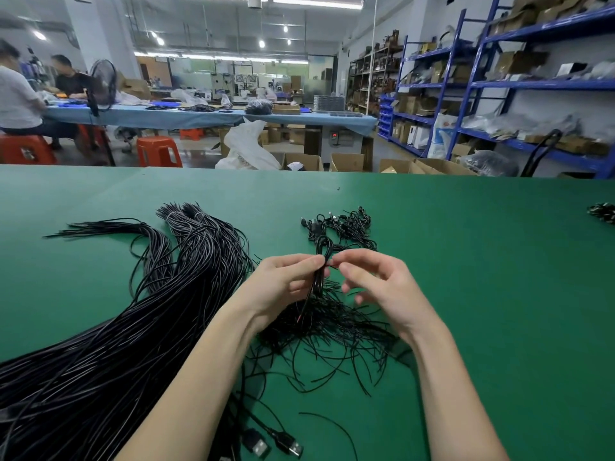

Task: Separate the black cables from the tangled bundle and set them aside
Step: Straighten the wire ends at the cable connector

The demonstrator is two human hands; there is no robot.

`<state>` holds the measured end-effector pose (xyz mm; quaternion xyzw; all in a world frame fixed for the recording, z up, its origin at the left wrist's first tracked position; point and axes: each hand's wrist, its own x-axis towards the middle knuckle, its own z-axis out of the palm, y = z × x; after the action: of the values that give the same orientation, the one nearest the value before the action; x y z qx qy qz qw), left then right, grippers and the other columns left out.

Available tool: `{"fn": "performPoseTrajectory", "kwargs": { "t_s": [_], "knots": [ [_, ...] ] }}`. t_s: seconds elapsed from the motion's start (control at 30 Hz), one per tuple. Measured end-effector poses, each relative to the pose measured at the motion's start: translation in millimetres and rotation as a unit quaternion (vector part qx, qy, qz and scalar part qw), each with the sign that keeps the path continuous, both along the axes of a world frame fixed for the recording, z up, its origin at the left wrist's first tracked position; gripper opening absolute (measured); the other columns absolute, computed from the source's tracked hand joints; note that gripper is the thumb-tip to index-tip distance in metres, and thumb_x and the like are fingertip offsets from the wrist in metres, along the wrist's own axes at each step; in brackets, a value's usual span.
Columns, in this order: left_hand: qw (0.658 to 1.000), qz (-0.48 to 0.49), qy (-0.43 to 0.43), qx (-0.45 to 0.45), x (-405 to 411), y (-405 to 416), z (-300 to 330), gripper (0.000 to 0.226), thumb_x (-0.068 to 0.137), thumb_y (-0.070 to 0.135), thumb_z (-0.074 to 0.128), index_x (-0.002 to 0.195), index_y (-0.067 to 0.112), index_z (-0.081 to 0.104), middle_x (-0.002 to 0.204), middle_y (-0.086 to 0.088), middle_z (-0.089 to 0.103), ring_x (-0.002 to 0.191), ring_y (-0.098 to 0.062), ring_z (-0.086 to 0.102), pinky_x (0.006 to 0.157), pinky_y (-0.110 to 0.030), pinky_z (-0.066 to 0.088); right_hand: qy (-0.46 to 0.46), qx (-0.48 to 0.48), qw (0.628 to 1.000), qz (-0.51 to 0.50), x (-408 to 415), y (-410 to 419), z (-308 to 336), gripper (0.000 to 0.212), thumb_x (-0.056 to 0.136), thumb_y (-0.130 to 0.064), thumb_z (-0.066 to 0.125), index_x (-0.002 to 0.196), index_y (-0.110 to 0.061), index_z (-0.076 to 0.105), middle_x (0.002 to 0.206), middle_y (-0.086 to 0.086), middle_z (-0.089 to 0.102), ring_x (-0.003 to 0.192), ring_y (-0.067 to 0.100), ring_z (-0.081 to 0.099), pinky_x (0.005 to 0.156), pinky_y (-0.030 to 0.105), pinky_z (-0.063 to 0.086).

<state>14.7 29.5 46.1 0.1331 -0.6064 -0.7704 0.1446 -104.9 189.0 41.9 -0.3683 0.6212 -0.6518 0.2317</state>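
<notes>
Head view: my left grip [286, 277] pinches a folded black cable [322, 261]. Right grip [372, 284] pinches its loop from 3 o'clock. Tangled bundle [332, 331] lies below on the counter [466, 261].

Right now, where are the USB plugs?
In the head view the USB plugs lie on the green table at the bottom edge, between the forearms, right of the long cable bundle.

Single head-worn wide-angle view, looks forward and down from the person's own eye level across a green table [466, 261]; both forearms enter from the bottom edge, hands close to the lens at centre. Near table fills the lower two thirds, strong barrel distortion at the edges. Upper third faces out into a workshop: blue-covered bench [199, 116] far back, blue shelving [466, 91] along the right.
</notes>
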Motion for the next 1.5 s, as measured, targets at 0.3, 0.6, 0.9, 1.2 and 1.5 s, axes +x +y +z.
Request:
{"fn": "performPoseTrajectory", "kwargs": {
  "t_s": [0.3,0.6,0.9,1.2,1.5],
  "knots": [
    [0.998,-0.045,-0.031,0.028,1.4,0.0,0.0,0.022,0.081,0.026,0.073,0.097,0.013,0.077,0.085,0.001,0.075,0.072,-0.005,0.067,0.065,-0.019,0.052,0.039,0.007,0.999,-0.016,9.2,-2.1,7.0,0.002,0.087,-0.017,0.079,0.086,-0.017,0.081,0.086,0.004,0.079,0.062,0.008,0.058,0.048,0.019,0.046],
    [0.982,0.062,0.085,-0.154,-0.8,3.6,-1.5,0.024,0.073,0.036,0.083,0.090,0.018,0.082,0.090,-0.003,0.078,0.078,-0.011,0.068,0.074,-0.015,0.049,-0.015,0.015,0.998,-0.060,11.0,-12.9,0.6,0.012,0.093,-0.027,0.074,0.083,-0.024,0.079,0.077,0.000,0.067,0.062,0.005,0.052,0.051,0.016,0.040],
    [0.836,0.169,0.188,-0.486,-4.4,5.3,-7.8,0.018,0.081,0.019,0.084,0.098,0.024,0.081,0.088,0.016,0.077,0.088,-0.010,0.068,0.081,-0.021,0.053,-0.413,-0.017,0.911,0.007,10.2,-22.9,-4.2,0.006,0.090,-0.002,0.059,0.087,-0.004,0.064,0.066,0.003,0.056,0.046,0.004,0.040,0.032,0.012,0.026],
    [0.986,0.090,-0.036,-0.139,1.8,-1.8,-4.4,0.036,0.069,0.048,0.080,0.099,0.029,0.079,0.099,0.013,0.078,0.094,0.000,0.071,0.081,-0.019,0.049,0.126,0.040,0.981,-0.140,9.4,-21.6,-10.7,0.004,0.088,-0.034,0.077,0.092,-0.034,0.076,0.088,-0.019,0.076,0.063,-0.001,0.057,0.063,0.010,0.047],
    [0.996,0.040,-0.072,-0.033,1.5,-6.8,0.9,0.040,0.062,0.049,0.082,0.095,0.027,0.082,0.100,0.004,0.077,0.090,-0.009,0.066,0.083,-0.028,0.045,0.342,-0.010,0.917,-0.205,13.6,-21.0,-14.6,0.012,0.086,-0.052,0.069,0.090,-0.040,0.072,0.099,-0.024,0.067,0.079,0.010,0.061,0.065,0.031,0.052]
  ]
}}
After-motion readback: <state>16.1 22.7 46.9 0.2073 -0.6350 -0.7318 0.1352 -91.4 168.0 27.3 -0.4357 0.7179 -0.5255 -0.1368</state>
